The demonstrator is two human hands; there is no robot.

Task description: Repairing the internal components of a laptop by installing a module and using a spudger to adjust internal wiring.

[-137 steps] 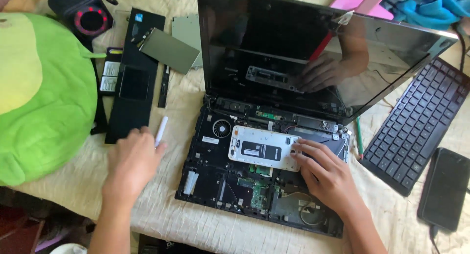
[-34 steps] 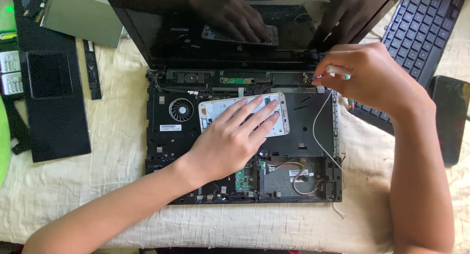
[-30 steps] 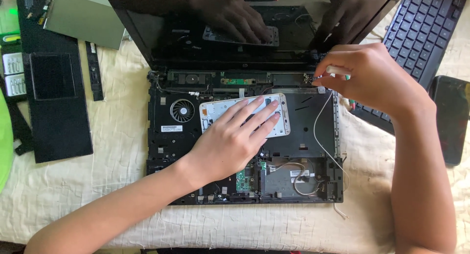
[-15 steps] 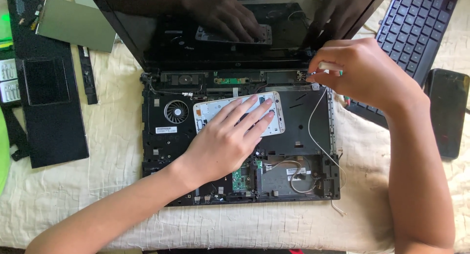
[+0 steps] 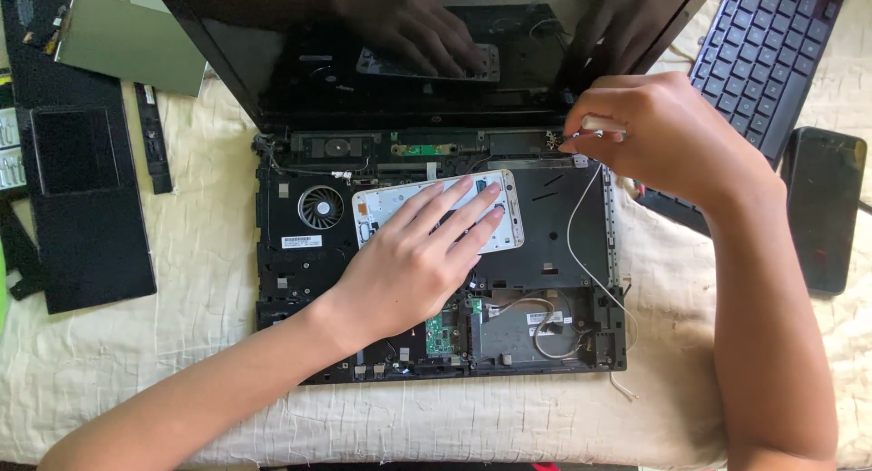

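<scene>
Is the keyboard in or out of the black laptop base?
Out: the black laptop base shows bare fan and circuit board; keyboard lies beside it.

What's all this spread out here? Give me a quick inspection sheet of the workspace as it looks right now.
Surface: cream quilted cloth under everything.
Job's things: opened laptop base, fan and green boards bare, dark screen upright; white flat device lying on it.
Clutter: detached keyboard, dark phone, black palm-rest panel, grey-green plate.
Grippers: left hand flat on the white flat device; right hand pinching the thin white cable at the hinge.
Cables: thin white cable runs from the fingers down the base's right side; a looped wire near the lower right.
Surroundings: nothing seen.
</scene>
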